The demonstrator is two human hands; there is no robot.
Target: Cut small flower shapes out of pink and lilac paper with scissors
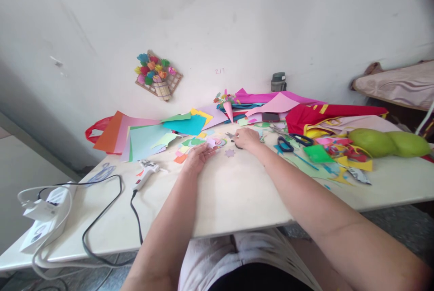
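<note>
My left hand (pixel 198 157) rests palm up over coloured paper scraps (pixel 186 148), its fingers apart and slightly curled. A small pink-lilac paper piece (pixel 212 142) lies at its fingertips; I cannot tell whether it is gripped. To the right, my right hand (pixel 247 139) is closed round small scissors (pixel 230 135), whose blades point left. Between and just below the hands, a lilac paper flower shape (pixel 229 152) lies flat on the table.
A glue gun (pixel 146 176) and its cord lie left, near a power strip (pixel 49 218). Large coloured sheets (pixel 149 139) lie back left. Dark-handled scissors (pixel 285 144), a green packet (pixel 317 154) and green pomelo-like fruits (pixel 373 142) are right. A bottle (pixel 278 82) stands behind.
</note>
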